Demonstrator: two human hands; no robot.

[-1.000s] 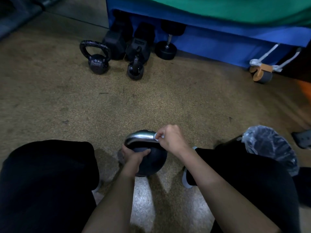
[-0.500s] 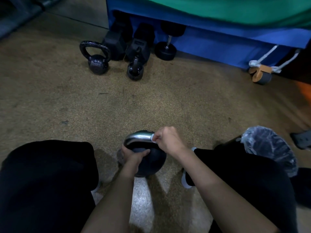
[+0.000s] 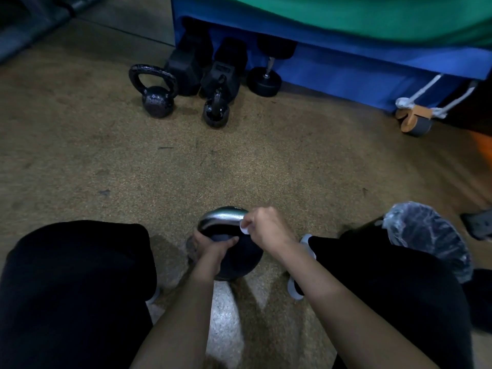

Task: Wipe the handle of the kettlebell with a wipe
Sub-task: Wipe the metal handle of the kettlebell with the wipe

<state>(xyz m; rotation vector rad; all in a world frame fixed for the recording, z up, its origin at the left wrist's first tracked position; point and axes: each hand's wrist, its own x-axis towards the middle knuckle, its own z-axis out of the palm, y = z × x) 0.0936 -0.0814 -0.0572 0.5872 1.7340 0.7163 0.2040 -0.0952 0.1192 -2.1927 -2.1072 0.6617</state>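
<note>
A black kettlebell (image 3: 239, 262) with a shiny steel handle (image 3: 221, 218) stands on the floor between my knees. My left hand (image 3: 213, 246) grips the top of its body just under the handle. My right hand (image 3: 266, 229) is curled round the right end of the handle and holds a small white wipe (image 3: 244, 229) against it. Only a corner of the wipe shows below my fingers.
Two small black kettlebells (image 3: 157, 94) (image 3: 216, 110) and several dumbbells (image 3: 263, 81) stand farther off by a blue padded platform (image 3: 346, 67). A plastic-lined bin (image 3: 426, 235) sits by my right knee. A wheeled roller (image 3: 415, 121) lies at the right.
My right hand has slid a little along the right end of the handle with the wipe. The left hand and kettlebell have stayed put.
</note>
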